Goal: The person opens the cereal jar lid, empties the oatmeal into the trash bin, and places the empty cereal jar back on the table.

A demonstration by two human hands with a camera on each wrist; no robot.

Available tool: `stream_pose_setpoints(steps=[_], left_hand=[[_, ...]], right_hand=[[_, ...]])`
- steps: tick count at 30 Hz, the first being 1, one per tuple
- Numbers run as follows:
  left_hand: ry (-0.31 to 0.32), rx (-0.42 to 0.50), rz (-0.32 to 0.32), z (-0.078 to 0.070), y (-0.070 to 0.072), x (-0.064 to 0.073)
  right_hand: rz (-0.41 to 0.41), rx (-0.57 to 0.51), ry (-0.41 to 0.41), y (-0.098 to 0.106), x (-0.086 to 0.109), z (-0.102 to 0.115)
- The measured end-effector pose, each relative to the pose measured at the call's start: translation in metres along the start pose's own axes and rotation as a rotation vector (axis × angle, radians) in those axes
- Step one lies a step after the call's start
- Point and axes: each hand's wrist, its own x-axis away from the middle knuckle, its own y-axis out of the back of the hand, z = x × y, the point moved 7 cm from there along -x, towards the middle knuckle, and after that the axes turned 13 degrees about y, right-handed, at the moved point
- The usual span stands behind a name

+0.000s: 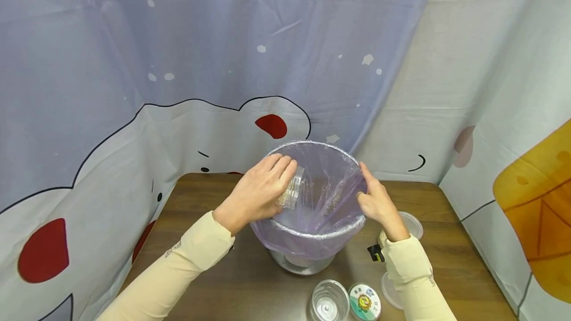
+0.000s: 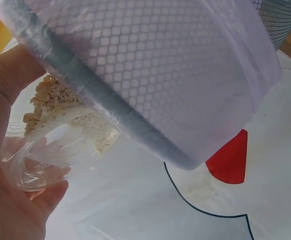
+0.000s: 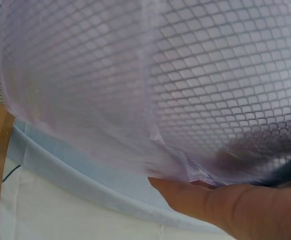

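My left hand (image 1: pixel 260 187) grips a clear plastic jar (image 1: pixel 293 188), tipped over within the mouth of a mesh trash bin (image 1: pixel 304 267). A purple bag (image 1: pixel 308 247) lines the bin and folds down over its rim. Pale brown grains (image 2: pixel 55 100) lie in the tilted jar in the left wrist view, with finer bits toward its mouth. More grains (image 1: pixel 333 196) cling to the bag's inner right side. With my right hand (image 1: pixel 378 204) I hold the bin's right rim through the bag; part of this grip is hidden behind the bin in the right wrist view.
In front of the bin stand another clear jar (image 1: pixel 329 302) and a round lid with a printed label (image 1: pixel 365 302). A clear lid (image 1: pixel 411 225) and a small black object (image 1: pixel 375 253) lie near my right forearm. A patterned curtain (image 1: pixel 214 63) hangs behind the wooden table (image 1: pixel 214 276).
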Motion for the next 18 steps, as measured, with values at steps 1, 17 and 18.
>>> stream_pose_setpoints(steps=[1, 17, 18], left_hand=[[-0.002, 0.0, -0.002, 0.0, -0.0001, 0.0002], [-0.05, -0.082, -0.013, -0.001, 0.0008, 0.001], [-0.055, -0.086, -0.014, -0.0013, 0.0005, 0.0012]], right_hand=[[0.001, -0.001, 0.0, 0.0, 0.0, -0.0001], [0.009, -0.012, 0.017, -0.0004, -0.0007, -0.0001], [0.009, -0.012, 0.018, -0.0004, -0.0008, 0.0001]])
